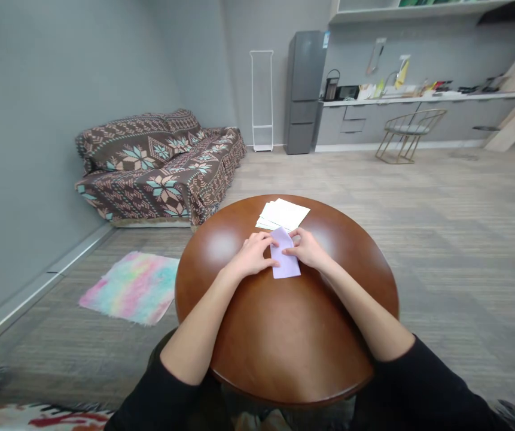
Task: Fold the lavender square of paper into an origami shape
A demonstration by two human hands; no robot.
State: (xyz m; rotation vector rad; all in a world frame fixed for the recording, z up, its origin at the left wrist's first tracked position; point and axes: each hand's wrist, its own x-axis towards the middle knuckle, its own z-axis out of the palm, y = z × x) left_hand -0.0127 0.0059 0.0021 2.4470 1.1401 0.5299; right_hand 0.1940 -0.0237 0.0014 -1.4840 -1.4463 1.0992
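Nearest me, black sleeves [165,401] are cut off around seven and five o'clock. On the brown table [284,335], the left hand [252,254] and right hand [310,248] touch a purple paper [286,268], thumb and forefinger each; its underside is hidden, so pinching or pressing, I can't tell. It runs lengthwise twelve to six, slanted end at twelve, partly blocking white sheets [285,213] beyond.

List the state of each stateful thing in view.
Lilac paper, held in both hands, apparently folded
Left hand, fingers on paper's left side
Right hand, pinching paper's right side
White paper sheets, loosely stacked, overlapping
Refrigerator, doors shut
Lower kitchen cabinets, look shut
Patterned sofa cover, draped
Pastel shaggy rug, flat
Wire-frame chair, upright
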